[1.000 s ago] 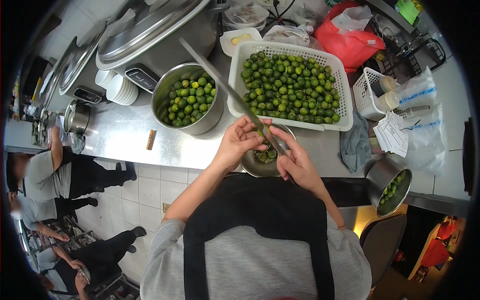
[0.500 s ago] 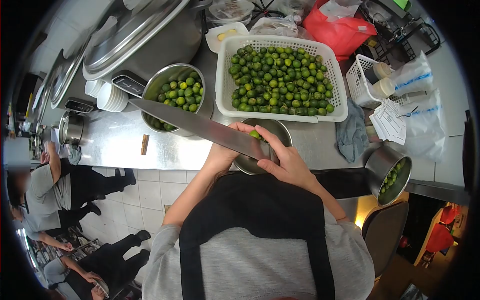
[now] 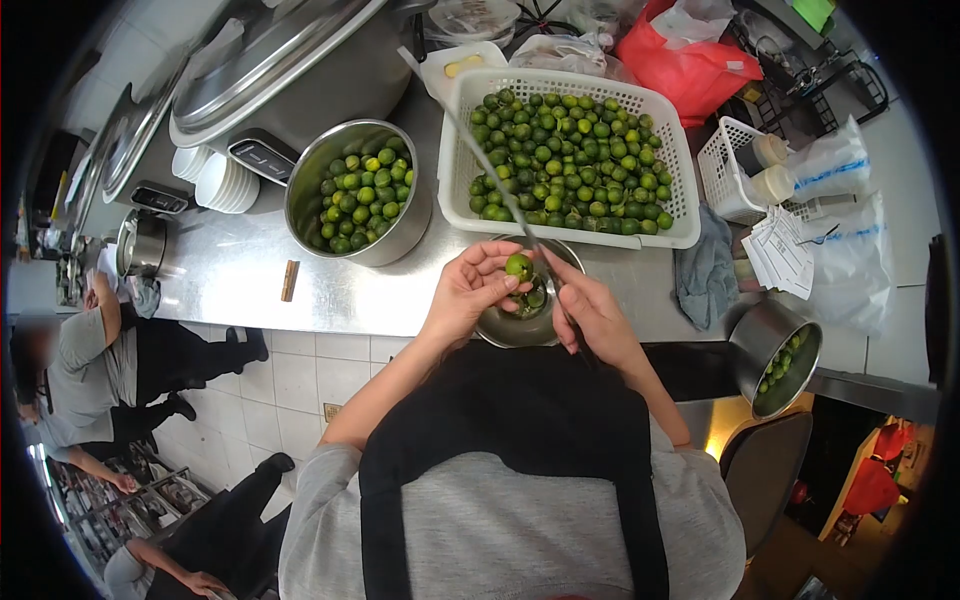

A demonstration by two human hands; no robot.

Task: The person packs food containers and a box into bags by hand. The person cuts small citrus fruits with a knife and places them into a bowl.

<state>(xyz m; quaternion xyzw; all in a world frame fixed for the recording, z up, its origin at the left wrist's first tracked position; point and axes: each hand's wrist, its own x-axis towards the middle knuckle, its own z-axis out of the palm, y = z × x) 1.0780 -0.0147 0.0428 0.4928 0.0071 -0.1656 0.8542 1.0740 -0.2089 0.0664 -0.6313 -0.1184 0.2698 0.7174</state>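
Between the fingertips of my left hand (image 3: 474,288) is a small green lime (image 3: 519,267), over a metal bowl (image 3: 510,333) with green pieces inside. My right hand (image 3: 592,308) grips the dark handle of a large knife (image 3: 480,160). Its blade points up and away, seen nearly edge-on, crossing in front of the basket's left side. Just beyond the bowl stands a white perforated basket (image 3: 683,190) full of whole green limes. A steel pot (image 3: 408,232) holding more limes is to the left.
Large lidded pots (image 3: 310,75) stand at the back left, with stacked white cups (image 3: 228,188). A grey cloth (image 3: 705,270) lies right of the basket, near a tilted pot (image 3: 745,330) with green pieces. Other people (image 3: 100,345) are at far left.
The knife has swung from lying across both hands, pointing left, to pointing up and away. My hands have separated slightly, and the lime now shows in my left fingertips.
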